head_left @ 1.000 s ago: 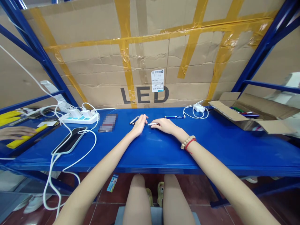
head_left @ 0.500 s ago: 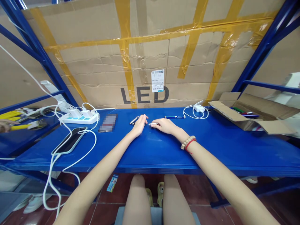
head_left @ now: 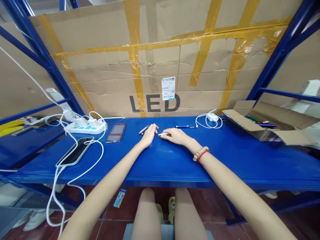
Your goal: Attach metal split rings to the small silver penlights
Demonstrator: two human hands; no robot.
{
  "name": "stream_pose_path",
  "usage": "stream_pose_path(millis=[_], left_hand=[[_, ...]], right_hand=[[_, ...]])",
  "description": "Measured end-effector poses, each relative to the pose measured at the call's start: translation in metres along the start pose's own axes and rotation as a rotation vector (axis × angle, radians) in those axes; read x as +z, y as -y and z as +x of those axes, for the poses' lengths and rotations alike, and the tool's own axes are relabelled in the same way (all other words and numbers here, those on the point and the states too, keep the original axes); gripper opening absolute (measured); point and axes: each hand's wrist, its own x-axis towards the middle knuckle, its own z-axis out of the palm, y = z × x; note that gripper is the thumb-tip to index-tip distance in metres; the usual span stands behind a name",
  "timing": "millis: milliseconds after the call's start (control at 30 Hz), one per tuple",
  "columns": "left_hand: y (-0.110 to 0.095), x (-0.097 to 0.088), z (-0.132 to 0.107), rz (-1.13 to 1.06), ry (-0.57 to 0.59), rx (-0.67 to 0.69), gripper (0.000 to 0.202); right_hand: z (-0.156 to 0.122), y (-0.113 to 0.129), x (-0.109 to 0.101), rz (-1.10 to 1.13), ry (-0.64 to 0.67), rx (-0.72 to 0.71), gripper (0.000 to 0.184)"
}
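Both my hands rest on the blue shelf top (head_left: 162,160) near its back edge. My left hand (head_left: 149,132) lies flat with fingers stretched out, touching a small silver pen-like piece (head_left: 143,130) that pokes out at its left. My right hand (head_left: 175,136) lies on another short silver piece (head_left: 163,134), fingers loosely curled over it; its tip shows toward my left hand. Beyond my right hand lies a blue pen (head_left: 185,126) joined to a white cable.
A white power strip (head_left: 85,126) with plugs and cables, a phone (head_left: 75,151) and a blurred flat item (head_left: 116,131) lie at left. A white charger with coiled cable (head_left: 212,117) and an open cardboard box (head_left: 270,125) with pens sit at right. Taped cardboard stands behind.
My hands have stayed in place. The view has tilted slightly. The other person's hand and yellow items on the far-left shelf have moved out of sight.
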Motion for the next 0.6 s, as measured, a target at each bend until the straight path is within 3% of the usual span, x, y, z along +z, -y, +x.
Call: stream_pose_path(millis=[233,433,600], left_hand=[[-0.004,0.000,-0.002,0.010,-0.006,0.009,0.043],[-0.007,-0.001,-0.004,0.008,-0.003,0.005,0.042],[-0.014,-0.002,-0.007,0.077,0.023,-0.006,0.035]], right_hand=[[0.001,-0.002,-0.001,0.005,-0.006,-0.010,0.028],[0.002,0.000,0.000,-0.015,-0.025,0.059,0.041],[0.003,-0.002,0.005,-0.037,-0.033,0.035,0.036]])
